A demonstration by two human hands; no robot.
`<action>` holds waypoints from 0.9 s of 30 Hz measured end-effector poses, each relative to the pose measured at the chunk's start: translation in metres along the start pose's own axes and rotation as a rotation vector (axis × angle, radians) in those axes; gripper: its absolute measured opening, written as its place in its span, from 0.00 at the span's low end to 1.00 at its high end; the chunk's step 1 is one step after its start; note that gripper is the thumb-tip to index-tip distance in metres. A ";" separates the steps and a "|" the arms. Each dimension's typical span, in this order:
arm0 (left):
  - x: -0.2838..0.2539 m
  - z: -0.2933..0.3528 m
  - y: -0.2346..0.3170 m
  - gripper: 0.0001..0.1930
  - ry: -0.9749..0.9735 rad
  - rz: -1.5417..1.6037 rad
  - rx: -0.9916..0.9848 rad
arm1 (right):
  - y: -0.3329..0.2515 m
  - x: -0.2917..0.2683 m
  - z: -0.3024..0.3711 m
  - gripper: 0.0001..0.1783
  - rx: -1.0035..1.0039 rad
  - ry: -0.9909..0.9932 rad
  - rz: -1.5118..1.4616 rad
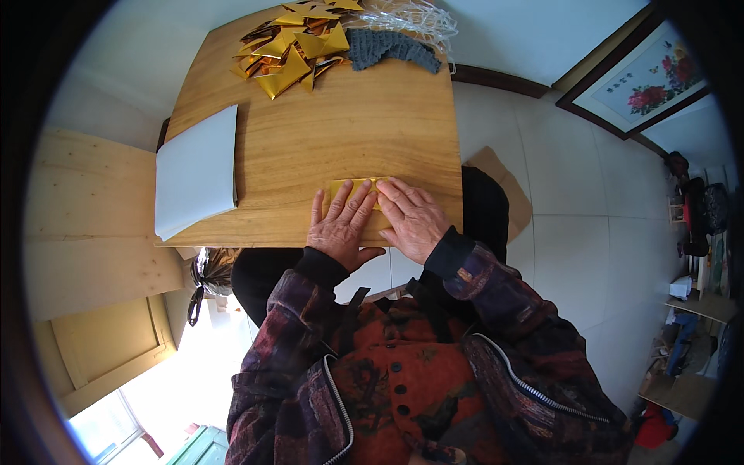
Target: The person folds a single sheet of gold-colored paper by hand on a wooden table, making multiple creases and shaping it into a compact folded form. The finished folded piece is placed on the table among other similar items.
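Note:
A small gold foil sheet (350,186) lies on the wooden table (325,132) near its front edge. My left hand (339,225) lies flat on it, fingers spread, covering its lower left part. My right hand (411,217) presses down on the sheet's right side, fingers pointing left and touching the left hand. Most of the sheet is hidden under both hands.
A heap of folded gold foil pieces (291,43) sits at the table's far edge, beside a grey knitted cloth (391,48) and clear plastic (415,17). A white paper stack (195,170) rests at the table's left edge. A framed flower picture (647,77) leans at the right.

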State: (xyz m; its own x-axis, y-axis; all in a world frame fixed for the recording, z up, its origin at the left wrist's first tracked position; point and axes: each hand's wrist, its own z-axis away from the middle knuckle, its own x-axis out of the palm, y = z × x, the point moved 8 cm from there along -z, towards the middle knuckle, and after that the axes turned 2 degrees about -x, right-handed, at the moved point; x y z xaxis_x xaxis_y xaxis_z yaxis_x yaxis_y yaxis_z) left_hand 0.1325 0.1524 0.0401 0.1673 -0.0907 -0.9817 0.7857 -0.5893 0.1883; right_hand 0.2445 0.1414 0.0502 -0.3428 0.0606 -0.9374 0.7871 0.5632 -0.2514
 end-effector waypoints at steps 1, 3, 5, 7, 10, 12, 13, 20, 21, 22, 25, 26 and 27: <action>0.001 0.000 0.000 0.54 -0.006 0.005 -0.001 | 0.000 -0.001 0.000 0.35 -0.001 0.006 -0.004; 0.001 0.000 0.000 0.54 -0.009 0.014 -0.002 | 0.001 0.000 0.001 0.35 0.010 -0.002 -0.023; 0.001 0.000 0.000 0.54 -0.011 0.024 -0.001 | 0.002 0.000 0.003 0.37 0.013 -0.003 -0.054; 0.001 0.000 0.000 0.54 -0.004 0.027 0.001 | 0.002 0.000 0.004 0.39 0.008 -0.002 -0.098; -0.002 0.000 0.002 0.53 0.033 0.023 0.023 | 0.003 0.001 0.009 0.47 0.044 -0.026 -0.160; -0.002 -0.001 0.002 0.53 0.038 0.028 0.029 | 0.003 0.001 0.011 0.49 0.042 -0.052 -0.147; -0.003 0.000 0.002 0.53 0.042 0.030 0.030 | 0.003 0.001 0.012 0.50 0.040 -0.056 -0.155; -0.001 0.000 0.001 0.53 0.032 0.035 0.035 | 0.002 -0.001 0.018 0.49 0.023 -0.116 -0.096; -0.001 0.000 0.001 0.53 0.033 0.037 0.036 | 0.002 -0.001 0.019 0.49 0.023 -0.125 -0.098; -0.001 -0.001 0.001 0.53 0.035 0.039 0.037 | 0.002 -0.002 0.021 0.48 0.024 -0.132 -0.099; -0.001 0.000 0.001 0.53 0.036 0.037 0.039 | 0.004 -0.007 0.023 0.41 -0.005 -0.093 -0.139; -0.001 0.000 0.001 0.53 0.036 0.040 0.039 | 0.009 -0.012 0.023 0.39 0.042 -0.034 -0.233; -0.002 0.000 0.002 0.52 0.035 0.043 0.037 | 0.016 -0.016 0.023 0.36 0.088 0.024 -0.328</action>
State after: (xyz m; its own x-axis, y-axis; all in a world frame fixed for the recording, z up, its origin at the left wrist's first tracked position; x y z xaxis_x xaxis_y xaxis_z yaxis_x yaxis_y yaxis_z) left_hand 0.1335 0.1517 0.0419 0.2220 -0.0885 -0.9710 0.7546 -0.6151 0.2286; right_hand 0.2741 0.1304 0.0557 -0.5966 -0.0919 -0.7973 0.6737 0.4826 -0.5597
